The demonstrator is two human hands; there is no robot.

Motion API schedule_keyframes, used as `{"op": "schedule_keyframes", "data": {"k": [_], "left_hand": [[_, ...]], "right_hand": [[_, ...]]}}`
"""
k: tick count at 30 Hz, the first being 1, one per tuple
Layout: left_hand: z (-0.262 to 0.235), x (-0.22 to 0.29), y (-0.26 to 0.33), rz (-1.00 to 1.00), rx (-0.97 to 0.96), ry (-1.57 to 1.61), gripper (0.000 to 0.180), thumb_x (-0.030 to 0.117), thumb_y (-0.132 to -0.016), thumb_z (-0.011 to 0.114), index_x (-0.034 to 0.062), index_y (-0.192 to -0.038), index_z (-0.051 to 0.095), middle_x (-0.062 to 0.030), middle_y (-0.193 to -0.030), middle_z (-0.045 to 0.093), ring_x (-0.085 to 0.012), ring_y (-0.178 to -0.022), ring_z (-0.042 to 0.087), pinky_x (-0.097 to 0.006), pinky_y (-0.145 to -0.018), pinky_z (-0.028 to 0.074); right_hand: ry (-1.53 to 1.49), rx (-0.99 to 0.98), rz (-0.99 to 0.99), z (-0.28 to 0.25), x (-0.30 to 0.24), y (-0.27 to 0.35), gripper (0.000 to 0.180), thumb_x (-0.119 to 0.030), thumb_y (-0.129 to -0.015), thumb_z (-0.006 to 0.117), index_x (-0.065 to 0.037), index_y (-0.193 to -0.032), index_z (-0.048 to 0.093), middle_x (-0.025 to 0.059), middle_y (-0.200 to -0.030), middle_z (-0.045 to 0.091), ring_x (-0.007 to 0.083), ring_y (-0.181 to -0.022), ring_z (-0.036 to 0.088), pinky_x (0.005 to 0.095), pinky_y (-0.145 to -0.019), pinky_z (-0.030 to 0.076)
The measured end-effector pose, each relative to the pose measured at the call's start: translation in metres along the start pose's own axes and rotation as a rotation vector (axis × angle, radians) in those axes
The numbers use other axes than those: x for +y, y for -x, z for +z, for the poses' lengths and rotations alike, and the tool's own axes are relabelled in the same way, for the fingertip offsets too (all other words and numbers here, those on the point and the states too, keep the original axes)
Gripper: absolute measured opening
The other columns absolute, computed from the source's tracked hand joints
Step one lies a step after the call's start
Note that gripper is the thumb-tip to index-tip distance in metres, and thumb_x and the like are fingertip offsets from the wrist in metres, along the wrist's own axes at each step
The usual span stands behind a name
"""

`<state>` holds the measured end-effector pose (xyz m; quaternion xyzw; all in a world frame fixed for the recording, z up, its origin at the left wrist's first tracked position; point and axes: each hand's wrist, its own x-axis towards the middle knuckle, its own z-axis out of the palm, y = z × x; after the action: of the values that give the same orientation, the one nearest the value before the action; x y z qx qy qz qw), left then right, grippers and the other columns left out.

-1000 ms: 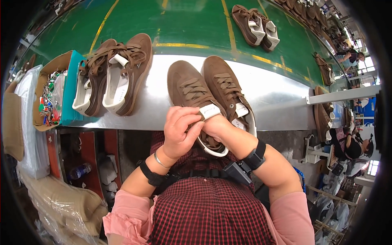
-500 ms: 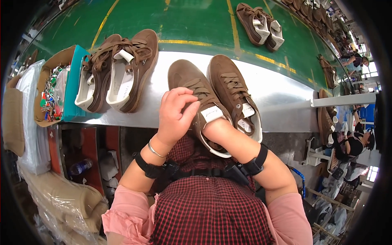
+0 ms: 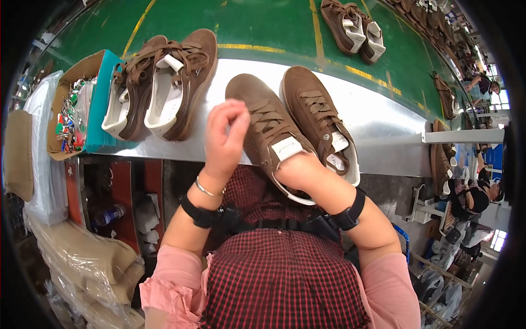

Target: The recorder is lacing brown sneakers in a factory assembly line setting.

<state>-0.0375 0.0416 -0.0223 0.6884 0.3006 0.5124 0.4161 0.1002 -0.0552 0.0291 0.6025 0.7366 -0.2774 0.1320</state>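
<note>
Landmark: the worked shoe (image 3: 267, 129), brown, toe over the metal tabletop (image 3: 383, 134), heel overhanging its near edge.

Change: a second ago the left hand (image 3: 226, 134) had its fingers at the worked shoe's white tongue label (image 3: 286, 147); now it has withdrawn to the shoe's left side, level with the laces, somewhat blurred. Label now in full view. Right hand (image 3: 298, 169) unchanged, sunk in the shoe's opening.

Left grip: fingers loosely half-curled, thumb a little apart, free of the label; contact with the shoe's edge cannot be told. Right grip: fingers hidden inside, closure cannot be told.

Mate shoe (image 3: 313, 104): just right of the landmark. Another brown pair (image 3: 200, 60): apart, to its left.
</note>
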Motion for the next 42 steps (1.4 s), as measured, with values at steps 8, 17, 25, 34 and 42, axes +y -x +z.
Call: {"op": "schedule_keyframes", "data": {"k": [8,17,25,34,42], "left_hand": [[0.031,-0.032,-0.037,0.169,-0.063,-0.316,0.014,0.016,-0.083,0.06,0.0027,-0.084,0.063,-0.0104,-0.101,0.064,-0.0327,-0.109,0.053,-0.04,-0.095,0.038],[0.015,-0.007,-0.014,0.128,-0.076,-0.214,0.011,0.012,-0.079,0.064,0.005,-0.087,0.063,-0.0117,-0.113,0.056,-0.0335,-0.113,0.046,-0.042,-0.097,0.034],[0.0,0.026,0.006,0.07,-0.321,-0.281,0.01,0.013,-0.076,0.066,0.0066,-0.083,0.063,-0.0114,-0.114,0.054,-0.0374,-0.119,0.039,-0.046,-0.101,0.029],[0.012,0.035,-0.016,0.08,-0.397,-0.573,0.013,0.016,-0.077,0.064,0.0089,-0.086,0.069,-0.0109,-0.128,0.05,-0.0373,-0.126,0.033,-0.046,-0.103,0.022],[0.011,0.048,-0.022,0.097,-0.46,-0.801,0.011,0.013,-0.074,0.065,0.0104,-0.084,0.069,-0.0097,-0.127,0.052,-0.0366,-0.128,0.033,-0.048,-0.104,0.021]], "right_hand": [[-0.001,0.115,0.031,0.021,0.01,-0.007,0.019,-0.013,-0.077,0.054,-0.008,-0.085,0.07,0.0102,-0.086,0.067,0.0279,-0.082,0.066,0.0395,-0.069,0.054],[-0.604,0.392,0.008,0.024,0.012,-0.001,0.042,0.001,-0.076,0.049,-0.001,-0.118,0.053,0.0195,-0.117,0.055,0.0359,-0.111,0.05,0.0364,-0.094,0.04],[-0.666,0.281,0.105,0.025,0.009,0.001,0.033,-0.015,-0.082,0.048,-0.001,-0.111,0.055,0.0235,-0.107,0.059,0.0381,-0.098,0.057,0.0431,-0.084,0.046],[-0.6,0.337,0.17,0.023,0.0,0.0,0.032,-0.015,-0.081,0.052,-0.003,-0.11,0.057,0.0219,-0.102,0.061,0.0376,-0.091,0.059,0.0436,-0.078,0.049],[-0.634,0.379,0.148,0.016,-0.006,0.006,0.029,-0.01,-0.078,0.053,-0.002,-0.106,0.059,0.0209,-0.101,0.061,0.0362,-0.096,0.058,0.041,-0.081,0.048]]}}
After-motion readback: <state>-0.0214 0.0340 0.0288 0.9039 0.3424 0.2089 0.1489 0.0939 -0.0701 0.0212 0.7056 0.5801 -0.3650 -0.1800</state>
